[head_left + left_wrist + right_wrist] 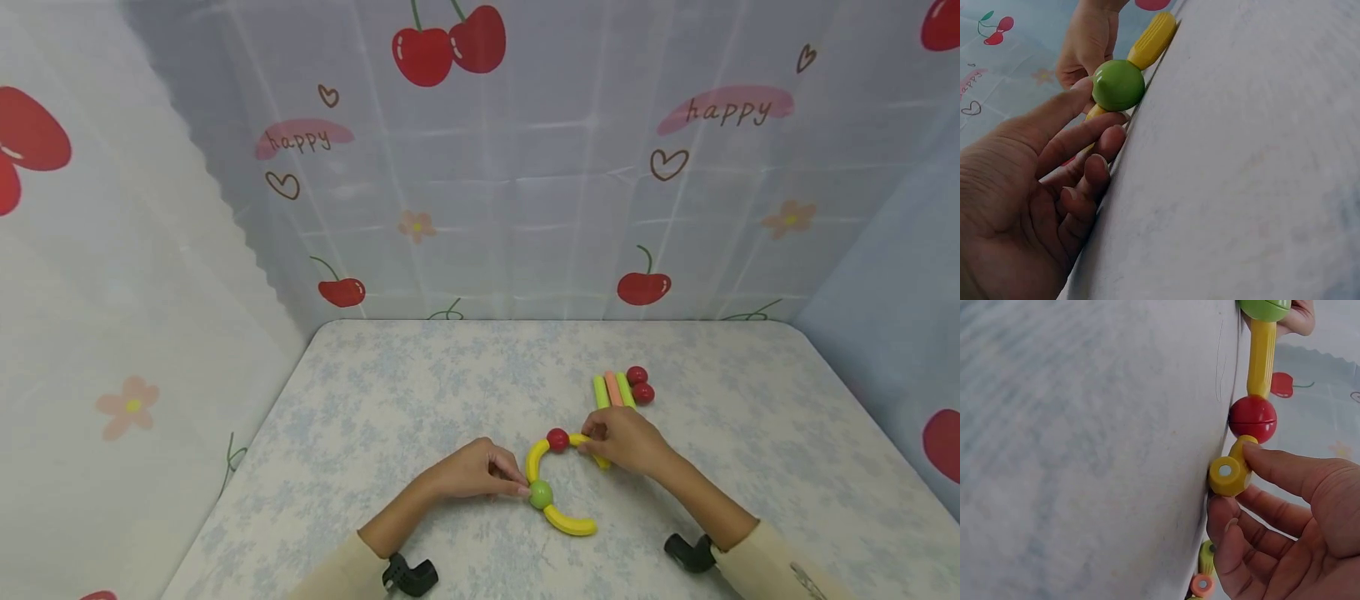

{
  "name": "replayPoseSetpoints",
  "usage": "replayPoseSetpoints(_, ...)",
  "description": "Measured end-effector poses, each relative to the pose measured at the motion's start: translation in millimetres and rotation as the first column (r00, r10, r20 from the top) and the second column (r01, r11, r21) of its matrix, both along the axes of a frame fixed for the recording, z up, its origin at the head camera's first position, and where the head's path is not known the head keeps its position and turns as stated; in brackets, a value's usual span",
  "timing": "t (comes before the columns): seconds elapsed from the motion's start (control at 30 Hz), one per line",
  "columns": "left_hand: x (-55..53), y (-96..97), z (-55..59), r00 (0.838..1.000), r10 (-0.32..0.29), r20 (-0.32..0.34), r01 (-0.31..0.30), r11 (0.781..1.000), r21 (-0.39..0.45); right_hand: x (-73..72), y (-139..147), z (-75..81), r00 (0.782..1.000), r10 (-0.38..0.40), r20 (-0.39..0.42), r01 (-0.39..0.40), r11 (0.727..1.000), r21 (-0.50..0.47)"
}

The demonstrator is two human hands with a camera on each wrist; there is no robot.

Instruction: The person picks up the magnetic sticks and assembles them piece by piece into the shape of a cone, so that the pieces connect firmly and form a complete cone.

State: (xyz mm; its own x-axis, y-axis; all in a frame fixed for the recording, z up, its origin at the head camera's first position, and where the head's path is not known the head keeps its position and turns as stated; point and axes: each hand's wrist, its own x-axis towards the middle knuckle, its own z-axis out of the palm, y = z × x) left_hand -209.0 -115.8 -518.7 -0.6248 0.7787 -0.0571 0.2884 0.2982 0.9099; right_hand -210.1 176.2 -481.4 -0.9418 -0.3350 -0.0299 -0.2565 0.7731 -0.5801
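Note:
Curved yellow magnetic sticks and two balls form an open C on the table. My left hand [480, 472] pinches the green ball [540, 495] between thumb and fingers; the ball joins an upper yellow stick [535, 461] to a lower yellow stick [570, 523]. At the top of the C is a red ball [557, 440]. With thumb and fingers my right hand [630, 442] grips a third curved yellow stick [1229, 476], whose far end meets the red ball. A round silver magnet shows on its near end in the right wrist view.
Behind my right hand lie light green sticks [602, 393] and a pink stick [613, 388] side by side. Two more red balls, one far [637, 375] and one near [642, 394], sit just right of them. A printed curtain [517, 192] hangs beyond the table's back edge.

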Motion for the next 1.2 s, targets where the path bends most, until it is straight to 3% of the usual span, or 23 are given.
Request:
replayPoseSetpoints(0.23,0.8,-0.6,2.5,0.997,-0.05,0.051,0.051,0.999,-0.004,-1.5,-0.9,0.2,0.999,0.043,-0.026,-0.044,0.999,-0.025)
replayPoseSetpoints(0.47,-1.4,-0.2,2.4,0.996,-0.059,0.068,0.06,0.998,-0.011,-2.0,0.3,0.2,0.999,0.032,-0.003,-0.033,0.999,-0.027)
replayPoseSetpoints(0.63,-3.7,-4.7,9.9,0.995,-0.063,0.073,0.068,0.996,-0.059,2.3,4.2,0.3,0.999,0.016,-0.034,-0.016,1.0,0.005)
replayPoseSetpoints(0.8,-14.8,-6.4,20.1,0.998,-0.057,-0.007,0.057,0.997,-0.058,20.8,10.2,14.0,0.995,-0.037,-0.094,0.044,0.996,0.082)
replayPoseSetpoints(0.93,-30.4,-5.4,30.8,0.993,0.022,-0.119,-0.03,0.997,-0.065,40.3,11.5,23.8,0.996,-0.042,-0.077,0.051,0.992,0.113)
replayPoseSetpoints(1.07,-45.8,2.1,41.9,0.975,0.084,-0.206,-0.102,0.992,-0.076,60.5,8.8,25.9,0.999,-0.013,-0.039,0.017,0.993,0.115)
replayPoseSetpoints(1.2,-59.1,18.6,41.7,0.966,0.074,-0.248,-0.098,0.992,-0.084,79.5,3.4,23.4,0.999,0.042,0.006,-0.042,0.996,0.084)
